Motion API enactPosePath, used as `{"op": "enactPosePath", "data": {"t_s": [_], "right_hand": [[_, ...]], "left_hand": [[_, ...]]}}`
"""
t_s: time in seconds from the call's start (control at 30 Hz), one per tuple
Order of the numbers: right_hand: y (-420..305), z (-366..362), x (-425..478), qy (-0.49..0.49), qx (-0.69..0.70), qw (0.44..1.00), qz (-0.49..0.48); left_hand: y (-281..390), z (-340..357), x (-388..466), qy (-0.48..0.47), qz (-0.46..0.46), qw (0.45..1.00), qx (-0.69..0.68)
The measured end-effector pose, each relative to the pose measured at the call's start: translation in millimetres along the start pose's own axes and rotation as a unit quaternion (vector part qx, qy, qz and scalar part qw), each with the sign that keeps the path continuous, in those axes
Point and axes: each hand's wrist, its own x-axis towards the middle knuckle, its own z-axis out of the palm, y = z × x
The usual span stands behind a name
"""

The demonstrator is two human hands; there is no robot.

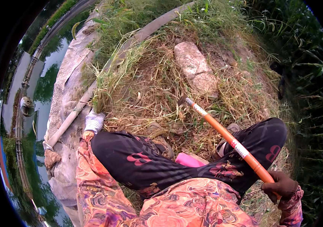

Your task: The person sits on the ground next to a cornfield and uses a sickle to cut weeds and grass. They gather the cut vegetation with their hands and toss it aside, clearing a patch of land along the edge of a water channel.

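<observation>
My left hand point(94, 122), in a white knit glove, is closed around the base of a bunch of long green grass point(104, 95) beside my knee. Its fingertips are partly hidden by the stems. A brown glove covers my right hand point(282, 185), which grips the lower end of an orange-handled weeding tool point(226, 132). The handle slants up across my right leg and bears labels. At its far end a small dark metal blade point(181, 100) meets cut grass point(150, 102); whether it touches the soil I cannot tell.
A flat stone slab point(195, 68) lies ahead. A pale flattened hose point(141, 35) curves along the left, beside a sheet-covered bank point(68, 93) and water point(48, 76). Tall green crops point(314, 93) stand right. A pink object point(189, 160) shows between my legs.
</observation>
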Motion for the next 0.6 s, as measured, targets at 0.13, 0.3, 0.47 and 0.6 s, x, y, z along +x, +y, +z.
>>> {"op": "enactPosePath", "data": {"t_s": [0.13,0.3,0.47,0.6], "right_hand": [[11,-18,-50,0.059,-0.024,0.998,-0.016],[-23,-9,-9,0.044,0.075,0.983,-0.164],[-111,13,59,-0.032,0.074,0.971,-0.226],[-149,-5,112,-0.065,0.082,0.970,-0.218]], "left_hand": [[10,-11,2,0.051,-0.004,0.999,-0.016],[55,-83,-29,0.006,-0.083,0.996,-0.014],[-27,-97,-55,0.018,-0.154,0.984,0.088],[-161,-104,-154,0.114,-0.263,0.952,0.111]]}}
